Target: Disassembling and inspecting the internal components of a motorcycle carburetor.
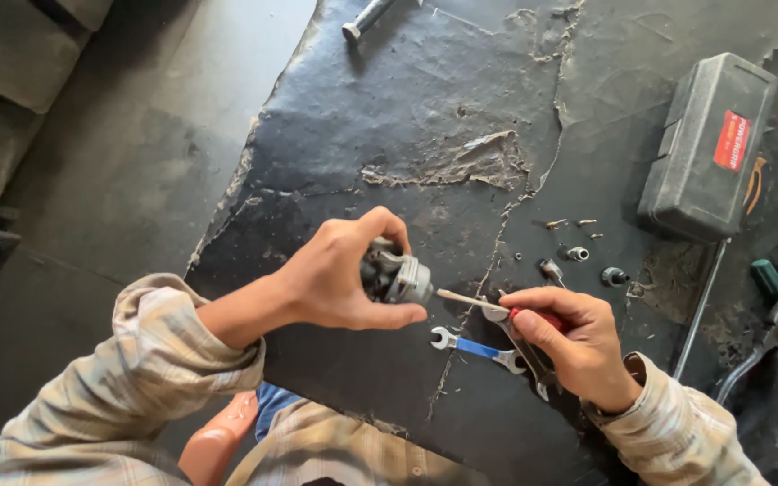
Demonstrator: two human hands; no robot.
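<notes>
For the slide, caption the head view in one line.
Left hand grips a small metal part; right hand points a screwdriver at it above a blue spanner.

Grey metal part (395, 274), thin stick (470, 300) touching

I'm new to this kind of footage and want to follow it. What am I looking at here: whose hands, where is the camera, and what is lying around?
There is no machine here. A person wears a camera on the head, so the one picture looks down on their own two hands over a worn black work surface.

The left hand grips a small grey metal part. The right hand holds a red-handled tool with a thin shaft that points at that part.

Below the hands lies a blue-handled spanner. Beside the right hand sit a few small screws and fittings. Farther right is a closed grey plastic case, and a metal rod leans below it.
</notes>
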